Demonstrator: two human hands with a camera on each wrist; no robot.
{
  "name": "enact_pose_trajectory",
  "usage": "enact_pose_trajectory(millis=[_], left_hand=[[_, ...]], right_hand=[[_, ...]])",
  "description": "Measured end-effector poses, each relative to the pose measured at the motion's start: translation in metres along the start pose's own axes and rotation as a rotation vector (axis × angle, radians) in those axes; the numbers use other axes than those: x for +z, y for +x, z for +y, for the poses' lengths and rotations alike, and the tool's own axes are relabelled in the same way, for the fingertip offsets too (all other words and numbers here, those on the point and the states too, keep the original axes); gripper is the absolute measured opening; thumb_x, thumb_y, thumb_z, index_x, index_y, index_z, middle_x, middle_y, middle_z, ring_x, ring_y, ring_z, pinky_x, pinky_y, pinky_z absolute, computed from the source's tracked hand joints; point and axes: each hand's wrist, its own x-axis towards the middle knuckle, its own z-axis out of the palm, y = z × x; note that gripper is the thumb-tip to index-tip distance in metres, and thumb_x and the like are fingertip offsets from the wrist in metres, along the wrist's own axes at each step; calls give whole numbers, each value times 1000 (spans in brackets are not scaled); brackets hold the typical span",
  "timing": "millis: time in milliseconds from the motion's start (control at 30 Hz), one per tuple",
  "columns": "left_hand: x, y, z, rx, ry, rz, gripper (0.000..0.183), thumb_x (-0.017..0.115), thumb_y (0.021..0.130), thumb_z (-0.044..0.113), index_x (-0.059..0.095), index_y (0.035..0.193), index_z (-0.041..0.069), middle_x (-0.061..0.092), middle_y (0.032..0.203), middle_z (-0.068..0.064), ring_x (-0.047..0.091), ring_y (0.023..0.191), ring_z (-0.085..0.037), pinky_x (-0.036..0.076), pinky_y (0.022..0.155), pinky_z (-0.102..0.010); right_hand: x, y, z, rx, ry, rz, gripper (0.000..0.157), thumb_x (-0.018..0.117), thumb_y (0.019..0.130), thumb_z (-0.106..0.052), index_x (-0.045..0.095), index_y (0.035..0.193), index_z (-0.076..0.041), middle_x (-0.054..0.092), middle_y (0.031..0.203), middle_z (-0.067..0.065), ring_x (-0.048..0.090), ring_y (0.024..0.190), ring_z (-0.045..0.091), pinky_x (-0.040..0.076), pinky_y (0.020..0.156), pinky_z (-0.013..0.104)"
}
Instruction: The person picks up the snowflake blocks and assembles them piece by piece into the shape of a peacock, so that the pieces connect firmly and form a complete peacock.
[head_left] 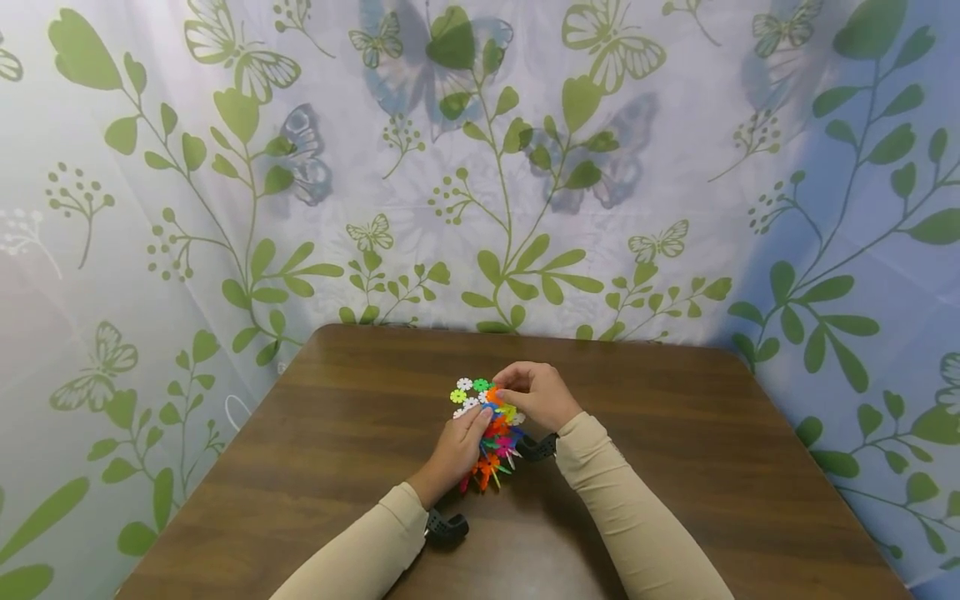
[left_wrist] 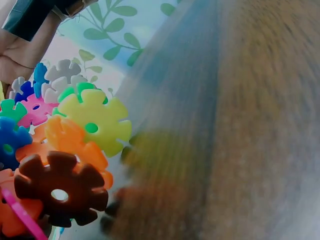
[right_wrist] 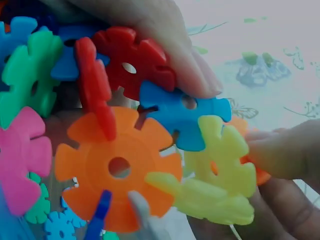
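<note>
A cluster of interlocking flower-shaped plastic discs [head_left: 495, 442], in many colours, is held up over the table. My left hand [head_left: 455, 446] grips the cluster, its thumb pressing on a blue disc [right_wrist: 165, 112] in the right wrist view. At the far end, my right hand [head_left: 538, 395] pinches an orange disc [head_left: 492, 395] with thumb and fingers, right against a yellow disc [right_wrist: 210, 155]. A large orange disc [right_wrist: 90, 162] faces the right wrist camera. Brown [left_wrist: 37, 187] and yellow discs hang closest in the left wrist view.
The brown wooden table [head_left: 337, 400] lies under both hands. A curtain [head_left: 420, 208] printed with leaves and butterflies stands behind it. Black camera mounts [head_left: 447, 527] sit at both wrists. White, green and yellow-green discs [head_left: 459, 396] show beyond the left thumb.
</note>
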Motion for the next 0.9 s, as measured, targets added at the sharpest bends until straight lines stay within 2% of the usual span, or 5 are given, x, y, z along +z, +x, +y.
enact_pose_trajectory(millis=[167,367,633,733,900], left_hand=[[0,0,1,19,-16,-3,35,43,116,37,65,102,13,58,84,4,59,82,-17,53,79,-36],[0,0,2,16,-25,0,33,43,116,34,66,104,14,63,89,6,60,83,-15,54,79,-34],[0,-1,2,28,-22,-4,35,43,116,33,64,99,11,57,82,4,57,78,-16,52,73,-33],[-1,-1,2,19,-46,-13,34,43,116,33,67,105,12,63,88,5,61,82,-15,55,79,-33],[-2,-2,1,9,-77,-27,34,43,116,34,69,113,12,69,98,6,65,87,-15,57,85,-35]], right_hand=[[0,0,-3,1,-16,41,18,76,97,-2,80,115,-4,74,105,3,70,79,19,58,67,30],[1,-1,-6,48,3,31,21,71,101,-6,79,121,-4,71,109,5,57,57,21,50,50,30],[-1,-3,-4,73,30,6,18,71,102,-7,77,118,-3,74,104,6,61,71,23,52,58,29],[-2,-2,-4,59,28,-25,20,68,104,-8,76,123,-5,71,105,6,58,66,23,52,56,31],[-4,0,-5,32,24,-78,23,61,108,-6,75,126,-5,62,96,11,52,59,23,49,53,31]])
